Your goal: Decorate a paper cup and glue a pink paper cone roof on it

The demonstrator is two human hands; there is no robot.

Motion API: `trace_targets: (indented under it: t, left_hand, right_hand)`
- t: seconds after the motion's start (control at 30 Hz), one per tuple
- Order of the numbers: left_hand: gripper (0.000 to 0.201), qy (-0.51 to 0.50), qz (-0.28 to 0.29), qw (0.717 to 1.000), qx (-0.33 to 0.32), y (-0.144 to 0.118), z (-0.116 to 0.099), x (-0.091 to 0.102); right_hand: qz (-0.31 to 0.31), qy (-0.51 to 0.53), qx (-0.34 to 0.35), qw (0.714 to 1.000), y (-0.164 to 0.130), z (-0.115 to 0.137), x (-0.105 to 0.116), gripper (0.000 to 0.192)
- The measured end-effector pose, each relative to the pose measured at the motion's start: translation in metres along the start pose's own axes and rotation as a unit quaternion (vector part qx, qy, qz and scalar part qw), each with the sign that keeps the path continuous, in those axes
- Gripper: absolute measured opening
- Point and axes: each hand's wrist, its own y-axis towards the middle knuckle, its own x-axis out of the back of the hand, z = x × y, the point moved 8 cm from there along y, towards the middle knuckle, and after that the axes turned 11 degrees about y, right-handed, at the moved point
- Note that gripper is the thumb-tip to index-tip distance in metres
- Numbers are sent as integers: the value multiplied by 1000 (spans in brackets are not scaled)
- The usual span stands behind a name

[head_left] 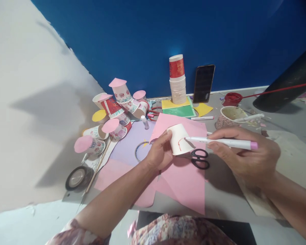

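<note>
My left hand (161,151) grips a white paper cup (181,137) by its side, tilted and with the wide end toward the lower right. A curved red line is drawn on the cup's wall. In my right hand (247,154) is a white marker (226,142) with a pink end, its tip at or close to the red line. Beneath the cup lie pink paper sheets (186,185) and a pair of scissors (200,159) whose black handles show; the blades are mostly hidden.
Decorated paper cups (122,93) with pink paper tops crowd the left. A stack of cups (177,83) and a phone (204,83) stand by the blue wall. At right are a patterned cup (231,117) and a red ladle (232,98). Black tape (76,178) lies front left.
</note>
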Motion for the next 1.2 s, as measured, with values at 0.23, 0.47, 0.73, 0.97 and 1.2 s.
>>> trace_targets:
  t: [0.23, 0.47, 0.73, 0.97, 1.2]
  left_hand:
    - [41, -4, 11, 1000, -1, 1, 0, -1]
    - [35, -13, 12, 1000, 1, 1, -1, -2]
    - [37, -17, 12, 1000, 1, 1, -1, -1]
    - [34, -20, 6, 1000, 7, 1, 0, -2]
    - [41, -18, 13, 1000, 15, 1, 0, -3]
  right_hand:
    - [-1, 3, -7, 1000, 1, 0, 2, 8]
    - [-8, 5, -2, 1000, 2, 0, 4, 9]
    - [-10, -2, 1, 1000, -1, -1, 5, 9]
    - [-19, -1, 6, 1000, -1, -4, 5, 7]
    - [3, 24, 4, 1000, 0, -2, 4, 12]
